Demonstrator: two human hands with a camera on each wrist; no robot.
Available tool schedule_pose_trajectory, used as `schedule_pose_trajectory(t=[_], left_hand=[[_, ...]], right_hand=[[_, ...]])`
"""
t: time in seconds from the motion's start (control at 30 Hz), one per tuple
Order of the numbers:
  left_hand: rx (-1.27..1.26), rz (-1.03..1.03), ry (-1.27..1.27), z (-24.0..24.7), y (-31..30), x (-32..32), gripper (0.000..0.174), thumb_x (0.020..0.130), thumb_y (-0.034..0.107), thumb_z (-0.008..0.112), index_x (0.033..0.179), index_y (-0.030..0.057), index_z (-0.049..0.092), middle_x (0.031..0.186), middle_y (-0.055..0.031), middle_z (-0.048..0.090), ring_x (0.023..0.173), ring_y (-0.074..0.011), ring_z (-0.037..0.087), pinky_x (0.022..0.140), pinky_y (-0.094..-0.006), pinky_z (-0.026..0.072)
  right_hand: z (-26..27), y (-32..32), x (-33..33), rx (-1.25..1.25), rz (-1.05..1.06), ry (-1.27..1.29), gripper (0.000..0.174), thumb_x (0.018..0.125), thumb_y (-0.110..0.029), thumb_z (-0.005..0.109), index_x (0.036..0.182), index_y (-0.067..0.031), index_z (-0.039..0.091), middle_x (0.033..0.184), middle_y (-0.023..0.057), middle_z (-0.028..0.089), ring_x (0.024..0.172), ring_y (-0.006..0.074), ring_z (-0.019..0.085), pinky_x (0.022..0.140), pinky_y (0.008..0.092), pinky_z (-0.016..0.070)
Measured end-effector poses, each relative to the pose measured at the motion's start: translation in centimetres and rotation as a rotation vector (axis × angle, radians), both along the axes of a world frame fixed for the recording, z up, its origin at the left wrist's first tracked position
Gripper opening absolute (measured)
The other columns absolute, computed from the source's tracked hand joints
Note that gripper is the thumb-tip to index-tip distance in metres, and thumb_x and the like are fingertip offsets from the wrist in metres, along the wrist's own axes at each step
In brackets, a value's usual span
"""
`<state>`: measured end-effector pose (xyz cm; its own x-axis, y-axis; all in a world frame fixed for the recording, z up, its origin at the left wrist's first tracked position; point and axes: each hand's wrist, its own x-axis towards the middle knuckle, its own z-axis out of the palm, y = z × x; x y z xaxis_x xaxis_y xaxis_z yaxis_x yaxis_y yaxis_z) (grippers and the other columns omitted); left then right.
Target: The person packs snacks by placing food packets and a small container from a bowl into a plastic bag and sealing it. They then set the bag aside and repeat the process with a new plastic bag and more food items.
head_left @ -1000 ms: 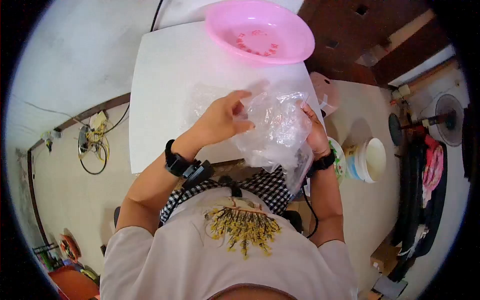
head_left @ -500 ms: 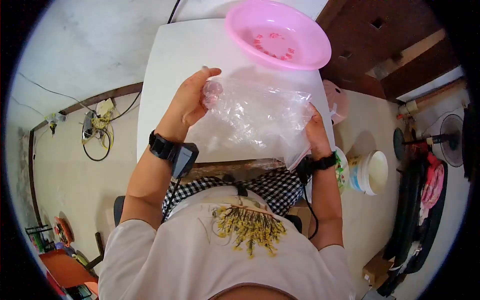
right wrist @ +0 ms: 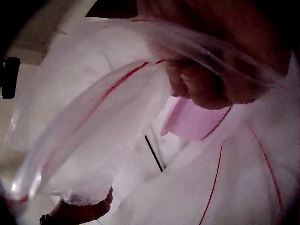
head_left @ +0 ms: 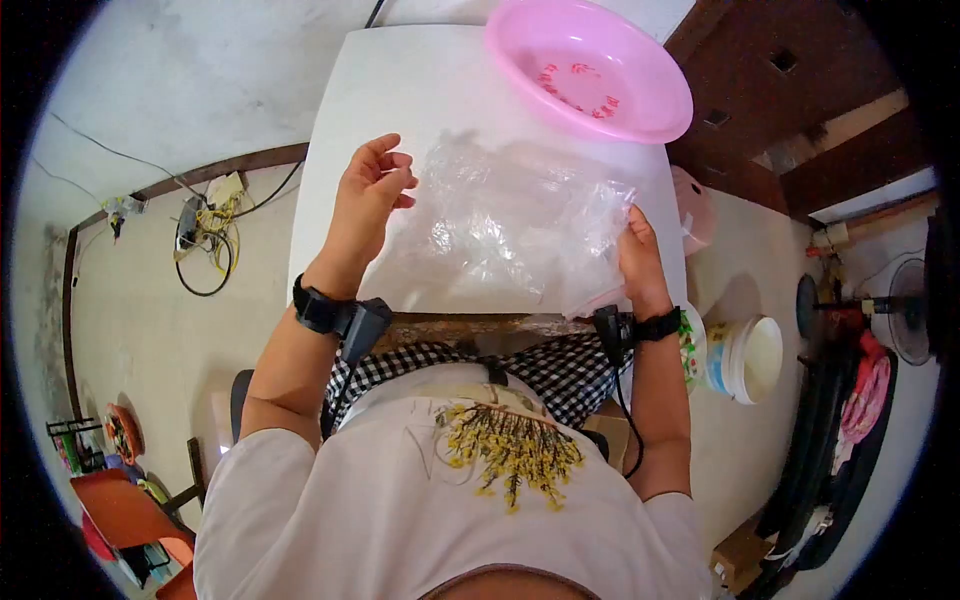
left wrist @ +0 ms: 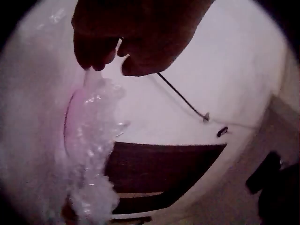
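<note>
A clear plastic zip bag [head_left: 490,220] with red lines at its mouth stretches crumpled over the near part of the white table [head_left: 400,80]. My right hand [head_left: 642,262] grips its right end, thumb on top. In the right wrist view, the curled fingers [right wrist: 201,86] show through the film, with the red-lined edges around them. My left hand [head_left: 362,212] is raised just left of the bag's left end, fingers loosely bent and a gap between them and the thumb. In the left wrist view, its fingertips [left wrist: 96,63] overlap the top of the crumpled film [left wrist: 93,140].
A pink basin [head_left: 600,80] with red print stands at the table's far right corner. Right of the table, a white bucket [head_left: 745,360] and a pink container [head_left: 692,210] stand on the floor. Yellow cables [head_left: 215,220] lie by the left wall, and an orange chair [head_left: 130,510] is at lower left.
My left hand reached for the bag, took its left end and drew it out leftward, flattening the bundle. Now that hand has come off the film. My right hand has kept its grip.
</note>
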<state>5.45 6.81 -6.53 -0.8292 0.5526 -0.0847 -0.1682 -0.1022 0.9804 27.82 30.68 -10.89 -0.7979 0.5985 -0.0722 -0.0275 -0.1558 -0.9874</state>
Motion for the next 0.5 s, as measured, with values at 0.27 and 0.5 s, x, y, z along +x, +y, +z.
schedule_pose_trajectory(t=[0.27, 0.5], left_hand=[[-0.118, -0.17, -0.095, -3.6, -0.7, 1.7, 0.036, 0.096, 0.024, 0.05, 0.126, 0.0049, 0.046, 0.105, -0.0072, 0.057, 0.087, -0.0144, 0.058, 0.075, -0.0283, 0.0497], [-0.146, 0.047, 1.218, 2.0, -1.4, 3.6, 0.053, 0.073, 0.018, 0.073, 0.121, 0.0078, 0.052, 0.108, -0.0111, 0.053, 0.103, -0.0259, 0.053, 0.087, -0.0383, 0.0436]], right_hand=[[0.5, -0.5, -0.1, -0.079, -0.004, 0.054, 0.031, 0.097, -0.012, 0.043, 0.126, -0.0032, 0.05, 0.113, 0.006, 0.061, 0.099, 0.0145, 0.06, 0.085, 0.0279, 0.0494], [1.8, -1.9, -0.7, -0.084, 0.033, 0.052, 0.031, 0.098, -0.015, 0.044, 0.125, -0.0027, 0.05, 0.115, 0.0071, 0.061, 0.1, 0.0144, 0.06, 0.086, 0.0283, 0.0493]])
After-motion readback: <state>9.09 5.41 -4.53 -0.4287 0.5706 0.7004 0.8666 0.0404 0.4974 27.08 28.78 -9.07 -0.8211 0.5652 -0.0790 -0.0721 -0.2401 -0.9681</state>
